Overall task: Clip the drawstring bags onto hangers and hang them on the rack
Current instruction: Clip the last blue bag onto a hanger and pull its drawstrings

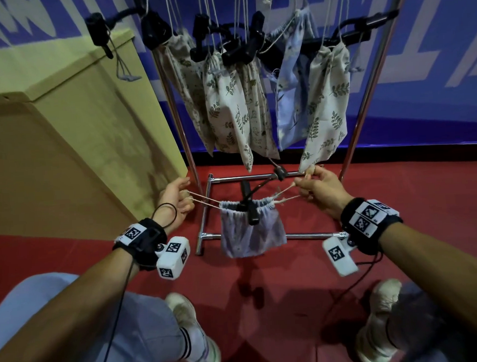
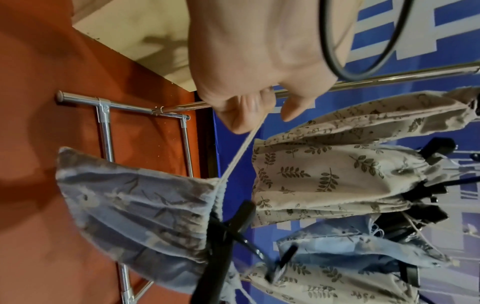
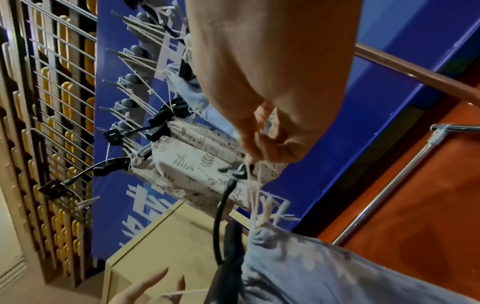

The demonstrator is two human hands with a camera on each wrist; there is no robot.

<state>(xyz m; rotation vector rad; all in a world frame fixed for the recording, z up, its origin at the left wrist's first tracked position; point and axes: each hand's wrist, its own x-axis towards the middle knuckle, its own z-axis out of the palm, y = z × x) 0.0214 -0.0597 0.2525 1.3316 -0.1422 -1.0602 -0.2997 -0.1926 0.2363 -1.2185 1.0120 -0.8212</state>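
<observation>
The blue drawstring bag [image 1: 252, 232] hangs midway between both hands, its gathered mouth running straight from grip to grip. The left hand [image 1: 175, 201] pinches one drawstring [image 1: 205, 202]; the right hand [image 1: 318, 189] pinches the other cords. A black hanger [image 1: 248, 205] sits clipped at centre, with the rack [image 1: 362, 98] beyond.

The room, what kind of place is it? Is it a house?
Probably not a house; more likely a staged work or recording area. A blue printed banner covers the wall, the floor is plain red, and a big cardboard box stands beside a metal rack hung with drawstring bags.
</observation>
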